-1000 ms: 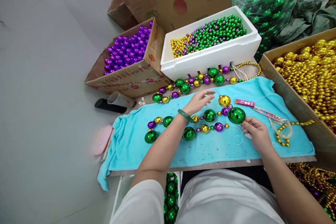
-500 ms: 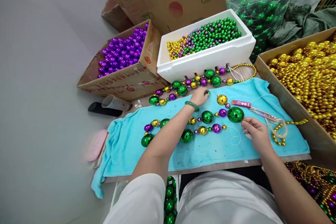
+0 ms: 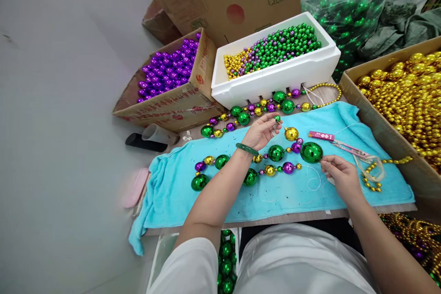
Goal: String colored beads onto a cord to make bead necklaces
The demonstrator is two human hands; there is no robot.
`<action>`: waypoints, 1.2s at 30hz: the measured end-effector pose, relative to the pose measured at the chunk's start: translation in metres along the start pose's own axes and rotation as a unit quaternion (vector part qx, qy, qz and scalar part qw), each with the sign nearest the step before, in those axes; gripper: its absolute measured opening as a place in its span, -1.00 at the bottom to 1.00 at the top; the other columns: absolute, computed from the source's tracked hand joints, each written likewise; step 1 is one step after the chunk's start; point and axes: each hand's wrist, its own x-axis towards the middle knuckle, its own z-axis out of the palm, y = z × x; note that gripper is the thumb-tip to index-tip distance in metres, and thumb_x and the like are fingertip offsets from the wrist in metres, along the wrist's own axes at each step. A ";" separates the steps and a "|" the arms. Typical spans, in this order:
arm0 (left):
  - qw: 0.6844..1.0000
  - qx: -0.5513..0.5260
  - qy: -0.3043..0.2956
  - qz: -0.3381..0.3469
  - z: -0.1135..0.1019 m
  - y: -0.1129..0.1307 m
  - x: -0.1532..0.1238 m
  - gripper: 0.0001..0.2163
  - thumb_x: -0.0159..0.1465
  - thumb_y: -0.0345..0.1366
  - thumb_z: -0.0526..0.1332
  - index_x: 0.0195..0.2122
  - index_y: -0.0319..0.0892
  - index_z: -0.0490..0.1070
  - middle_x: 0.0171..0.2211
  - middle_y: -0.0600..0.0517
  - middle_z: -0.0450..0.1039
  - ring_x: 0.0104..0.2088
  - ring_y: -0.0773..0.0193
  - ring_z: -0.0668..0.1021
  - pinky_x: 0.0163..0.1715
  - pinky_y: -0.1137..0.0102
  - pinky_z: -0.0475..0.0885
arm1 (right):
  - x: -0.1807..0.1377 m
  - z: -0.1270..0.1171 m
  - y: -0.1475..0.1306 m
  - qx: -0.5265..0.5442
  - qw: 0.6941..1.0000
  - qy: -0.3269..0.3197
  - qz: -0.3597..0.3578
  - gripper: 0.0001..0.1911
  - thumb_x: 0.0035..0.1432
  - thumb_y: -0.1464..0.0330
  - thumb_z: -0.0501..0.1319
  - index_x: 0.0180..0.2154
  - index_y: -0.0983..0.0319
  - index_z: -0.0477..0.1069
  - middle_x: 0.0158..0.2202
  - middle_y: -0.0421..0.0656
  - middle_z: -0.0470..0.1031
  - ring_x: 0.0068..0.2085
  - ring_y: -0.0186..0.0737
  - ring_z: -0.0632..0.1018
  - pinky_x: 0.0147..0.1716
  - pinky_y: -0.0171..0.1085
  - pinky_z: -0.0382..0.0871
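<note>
My left hand (image 3: 261, 132), with a green bangle on its wrist, pinches a small green bead (image 3: 277, 119) just above the blue towel (image 3: 220, 206). A large gold bead (image 3: 291, 133) lies below it. My right hand (image 3: 341, 177) is closed in a pinch at the lower right edge of a large green bead (image 3: 312, 152), at the end of the bead string; the exact spot it grips is hidden by the fingertips. The strand of green, gold and purple beads (image 3: 270, 171) lies across the towel, partly behind my left forearm. A loose thread (image 3: 314, 181) curls beside my right hand.
Behind stand a box of purple beads (image 3: 203, 78), a white foam box (image 3: 275, 80) of small beads and, at right, a box of gold beads (image 3: 382, 121). A pink utility knife (image 3: 321, 136) and pink scissors (image 3: 349, 148) lie on the towel. A finished-looking strand (image 3: 287, 106) lies behind.
My left hand has turned and drawn back slightly, and the small green bead now shows at its fingertips. My right hand stays by the large green bead. The whole view has shifted slightly.
</note>
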 end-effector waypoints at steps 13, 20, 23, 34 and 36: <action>0.993 0.071 0.051 0.081 0.009 -0.006 -0.004 -0.72 -0.08 -0.44 0.41 -0.31 -0.21 0.46 -0.41 0.10 0.47 -0.40 0.40 0.53 -0.41 0.48 0.37 | -0.001 0.000 0.000 -0.020 1.000 0.017 -0.007 -0.75 -0.05 0.18 0.30 -0.42 0.24 0.45 -0.60 -0.24 0.35 -0.60 -0.40 0.29 -0.66 -0.38 0.12; 0.996 0.031 0.061 0.049 0.024 -0.009 -0.011 -0.77 0.01 -0.31 0.37 -0.30 -0.22 0.47 -0.41 0.06 0.47 -0.43 0.41 0.50 -0.42 0.47 0.37 | -0.002 0.007 0.001 -0.007 1.000 0.007 -0.018 -0.72 -0.07 0.16 0.31 -0.43 0.25 0.43 -0.58 -0.21 0.40 -0.56 -0.36 0.37 -0.59 -0.36 0.25; 0.995 0.064 0.050 0.051 0.028 -0.008 -0.012 -0.80 0.00 -0.32 0.38 -0.34 -0.23 0.49 -0.42 0.06 0.46 -0.43 0.41 0.49 -0.42 0.46 0.37 | -0.001 0.008 0.004 0.024 1.000 0.003 -0.005 -0.67 -0.08 0.17 0.32 -0.30 0.25 0.41 -0.54 -0.21 0.43 -0.56 -0.36 0.38 -0.62 -0.36 0.25; 0.942 0.292 -0.043 0.162 0.085 0.005 -0.029 -0.94 0.12 -0.34 0.30 -0.41 -0.21 0.53 -0.38 0.00 0.50 -0.35 0.32 0.50 -0.40 0.44 0.37 | 0.000 -0.020 -0.020 -0.204 0.976 -0.067 -0.022 -0.65 -0.08 0.35 0.25 -0.16 0.19 0.50 -0.24 -0.11 0.57 -0.24 -0.12 0.53 -0.44 -0.27 0.37; 0.942 0.287 -0.062 0.162 0.098 0.011 -0.034 -0.93 0.16 -0.35 0.26 -0.39 -0.22 0.52 -0.43 0.02 0.48 -0.39 0.34 0.50 -0.41 0.45 0.37 | -0.003 -0.026 -0.035 -0.262 0.961 -0.029 -0.080 -0.71 -0.01 0.35 0.22 -0.18 0.17 0.52 -0.20 -0.11 0.57 -0.23 -0.12 0.53 -0.42 -0.26 0.37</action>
